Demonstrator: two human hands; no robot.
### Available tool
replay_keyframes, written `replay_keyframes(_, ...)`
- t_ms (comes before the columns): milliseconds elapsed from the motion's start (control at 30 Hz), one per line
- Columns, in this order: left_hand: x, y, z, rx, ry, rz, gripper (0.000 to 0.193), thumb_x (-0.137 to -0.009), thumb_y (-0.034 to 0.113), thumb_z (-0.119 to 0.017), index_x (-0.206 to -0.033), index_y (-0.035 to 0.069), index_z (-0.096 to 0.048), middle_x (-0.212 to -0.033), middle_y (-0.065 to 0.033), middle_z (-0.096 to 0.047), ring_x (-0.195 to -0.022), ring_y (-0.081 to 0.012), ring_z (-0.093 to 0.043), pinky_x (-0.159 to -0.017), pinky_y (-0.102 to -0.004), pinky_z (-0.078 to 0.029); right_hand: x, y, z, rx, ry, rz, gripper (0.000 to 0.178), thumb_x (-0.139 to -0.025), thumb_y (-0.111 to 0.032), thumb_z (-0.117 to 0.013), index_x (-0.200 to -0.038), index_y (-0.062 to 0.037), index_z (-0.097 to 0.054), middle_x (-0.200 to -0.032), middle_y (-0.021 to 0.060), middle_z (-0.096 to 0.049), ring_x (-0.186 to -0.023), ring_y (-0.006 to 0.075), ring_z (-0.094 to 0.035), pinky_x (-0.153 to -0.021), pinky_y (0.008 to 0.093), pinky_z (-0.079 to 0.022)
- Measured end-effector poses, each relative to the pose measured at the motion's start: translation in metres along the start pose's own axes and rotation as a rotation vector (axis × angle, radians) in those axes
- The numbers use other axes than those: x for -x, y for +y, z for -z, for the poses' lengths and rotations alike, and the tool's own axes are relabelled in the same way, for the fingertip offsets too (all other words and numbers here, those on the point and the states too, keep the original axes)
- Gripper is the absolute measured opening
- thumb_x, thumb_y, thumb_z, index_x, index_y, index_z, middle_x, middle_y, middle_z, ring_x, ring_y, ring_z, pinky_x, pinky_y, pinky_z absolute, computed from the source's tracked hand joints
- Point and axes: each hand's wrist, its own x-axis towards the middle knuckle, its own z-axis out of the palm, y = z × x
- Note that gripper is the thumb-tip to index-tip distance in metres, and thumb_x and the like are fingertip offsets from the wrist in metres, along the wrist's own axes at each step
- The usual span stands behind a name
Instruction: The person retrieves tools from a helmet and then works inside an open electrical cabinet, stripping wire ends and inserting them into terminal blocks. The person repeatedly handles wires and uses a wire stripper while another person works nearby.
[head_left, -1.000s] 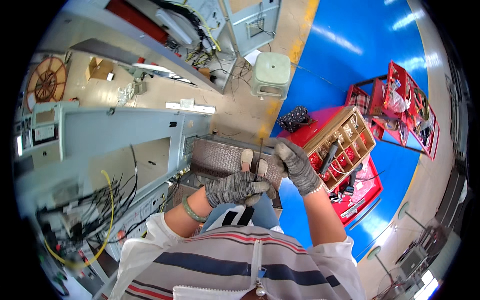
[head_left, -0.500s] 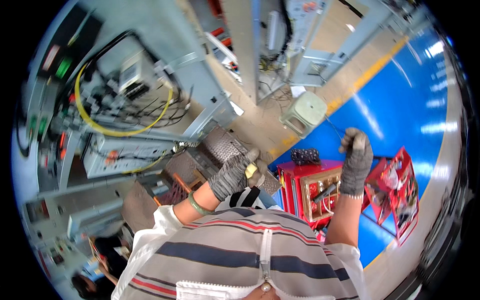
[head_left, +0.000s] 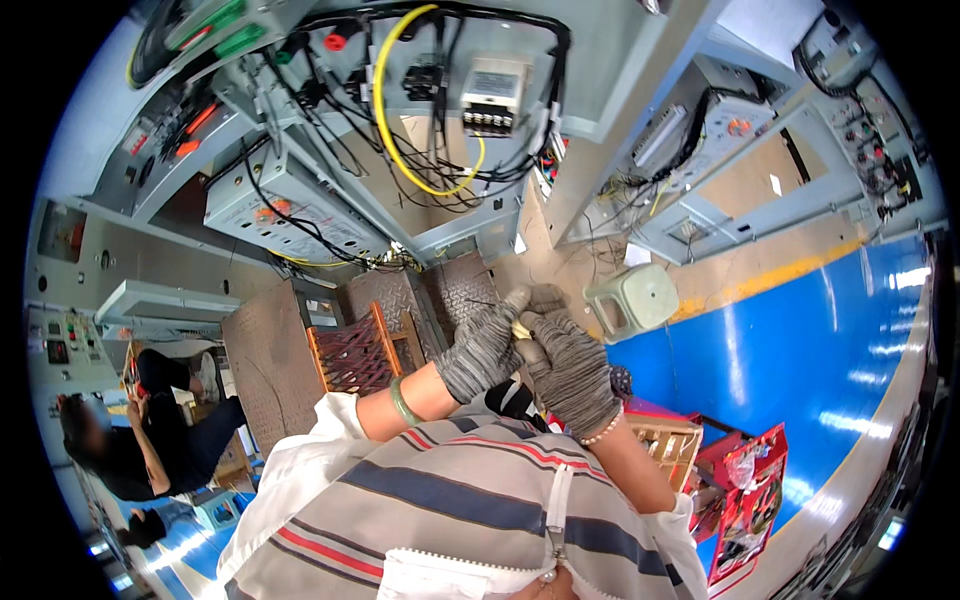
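Observation:
My left hand (head_left: 482,352), in a grey knitted glove, is closed around a small yellow object (head_left: 521,330); only a bit of it shows between the fingers, so its kind is unclear. Pressed up against it is my right hand (head_left: 570,368), gloved the same way, with fingers curled in. Whatever the right fingers pinch is hidden. Both hands meet in front of my chest. A thin dark strand (head_left: 482,302) sticks out by the left fingertips.
An open grey cabinet with black wiring, a yellow cable (head_left: 380,100) and a white module (head_left: 495,85) stands ahead. A pale green stool (head_left: 640,300) is ahead right, a red tool cart (head_left: 755,490) at right. A wooden chair (head_left: 355,350) and a seated person (head_left: 165,440) are left.
My right hand has come in from the right with a thin wire and now meets my left hand. My view has turned right, so the cabinet and more of the seated person show differently.

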Motion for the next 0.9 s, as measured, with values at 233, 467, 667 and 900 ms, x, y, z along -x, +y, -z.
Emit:
replay_keyframes(233,0.046,-0.006,0.023,0.259,0.009,0.028,0.038,-0.093,0.030,-0.043,-0.112,-0.002,-0.050,-0.103,-0.0157,-0.059,-0.090,-0.0277,-0.060,-0.081,-0.0378,-0.050,0.009,-0.051,-0.017,-0.141,0.029,0.038,0.014,-0.077,-0.012,-0.059,-0.088,-0.0037,-0.062,-0.078,0.0134,-0.061,-0.070,0.0267,-0.059,-0.064,0.0339,-0.047)
replay_keyframes(467,0.081,0.013,0.064,0.104,0.004,0.103,0.031,-0.093,0.033,-0.043,-0.100,0.006,-0.056,-0.074,-0.0026,-0.056,-0.064,-0.0142,-0.053,-0.057,-0.0252,-0.045,0.018,-0.055,-0.025,-0.467,-0.119,-0.328,0.019,-0.082,-0.018,-0.056,-0.085,0.0005,-0.060,-0.058,0.0013,-0.052,-0.048,0.0078,-0.047,-0.043,0.0229,-0.039)
replay_keyframes(667,0.112,0.032,0.026,-0.910,0.215,-0.159,0.034,-0.086,0.040,-0.054,-0.097,0.009,-0.062,-0.066,0.0026,-0.053,-0.055,-0.0065,-0.044,-0.052,-0.0197,-0.038,0.008,-0.054,-0.026,-0.424,-0.168,-0.384,0.020,-0.080,-0.020,-0.058,-0.083,-0.0006,-0.060,-0.060,0.0089,-0.055,-0.053,0.0179,-0.052,-0.051,0.0296,-0.041)
replay_keyframes(900,0.108,0.039,0.028,-1.080,0.281,-0.366,0.033,-0.086,0.031,-0.056,-0.103,0.004,-0.062,-0.081,-0.0044,-0.064,-0.072,-0.0103,-0.054,-0.070,-0.0260,-0.045,-0.005,-0.074,-0.027,-0.186,-0.052,-0.110,0.020,-0.079,-0.020,-0.060,-0.086,-0.0015,-0.060,-0.067,0.0133,-0.058,-0.059,0.0231,-0.057,-0.056,0.0306,-0.046)
